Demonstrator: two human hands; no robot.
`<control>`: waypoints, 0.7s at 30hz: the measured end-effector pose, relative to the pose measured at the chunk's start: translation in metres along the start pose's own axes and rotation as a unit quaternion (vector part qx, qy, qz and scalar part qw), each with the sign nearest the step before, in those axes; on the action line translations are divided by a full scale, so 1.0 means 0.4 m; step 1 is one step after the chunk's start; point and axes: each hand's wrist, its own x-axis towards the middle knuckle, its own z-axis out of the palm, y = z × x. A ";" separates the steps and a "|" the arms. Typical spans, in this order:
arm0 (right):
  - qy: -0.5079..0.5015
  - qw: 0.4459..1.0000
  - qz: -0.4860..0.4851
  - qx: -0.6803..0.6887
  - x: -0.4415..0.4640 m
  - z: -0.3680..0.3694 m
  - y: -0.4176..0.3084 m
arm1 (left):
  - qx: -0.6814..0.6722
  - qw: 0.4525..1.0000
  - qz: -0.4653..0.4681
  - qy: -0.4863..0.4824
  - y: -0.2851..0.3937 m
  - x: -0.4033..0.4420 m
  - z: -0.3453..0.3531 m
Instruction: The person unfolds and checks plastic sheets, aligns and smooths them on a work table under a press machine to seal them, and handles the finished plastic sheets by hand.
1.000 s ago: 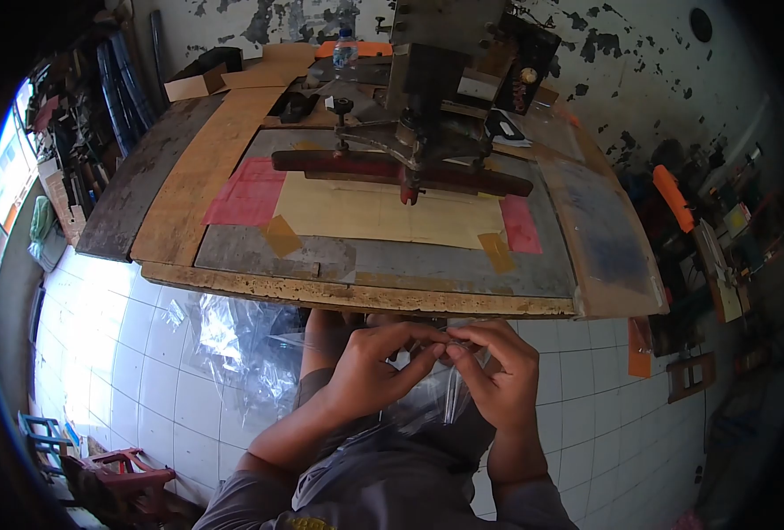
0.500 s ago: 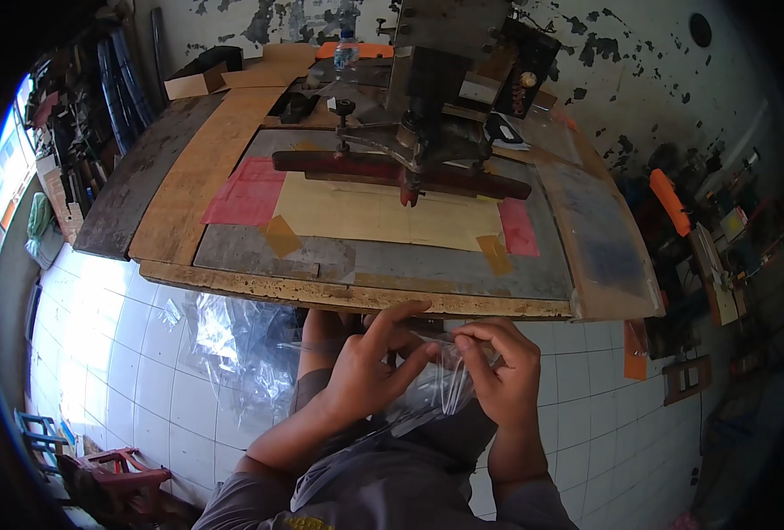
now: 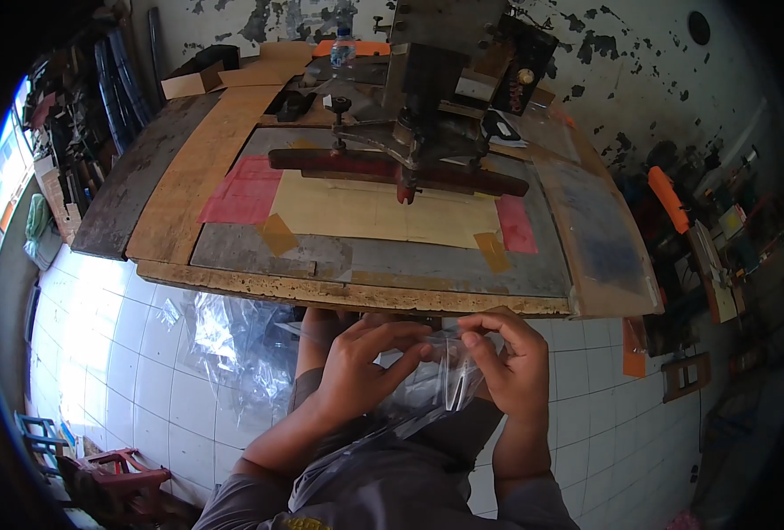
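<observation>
Over my lap, just below the table's front edge, I have a clear plastic sheet (image 3: 449, 375), thin and creased, possibly a bag. My left hand (image 3: 363, 367) pinches its left side between thumb and fingers. Gripping the upper right part is my right hand (image 3: 514, 367), thumb bent against the forefinger. The sheet spans the gap between my hands and hangs in folds. Its lower part spreads over my lap, and my left hand and wrist hide some of it.
A worktable (image 3: 365, 299) carries a press with a red bar (image 3: 321, 162) above a yellow sheet (image 3: 392, 216) and pink pieces. Loose clear plastic (image 3: 233, 344) lies on the floor at left. A water bottle (image 3: 343, 55) stands at the back, a red stool (image 3: 127, 473) at lower left.
My left hand's fingers have come down and drawn in toward the thumb. My right hand has shifted slightly right and up, still on the clear plastic sheet.
</observation>
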 end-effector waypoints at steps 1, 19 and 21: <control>-0.009 1.000 0.000 0.002 -0.001 -0.005 -0.003 | 0.005 1.000 0.004 0.002 0.001 0.000 0.000; -0.037 0.994 -0.010 0.100 0.003 -0.027 0.004 | 0.007 0.998 0.052 0.019 -0.008 -0.007 0.017; -0.037 0.993 -0.008 0.110 0.003 -0.027 0.006 | 0.013 0.998 0.054 0.020 -0.008 -0.007 0.018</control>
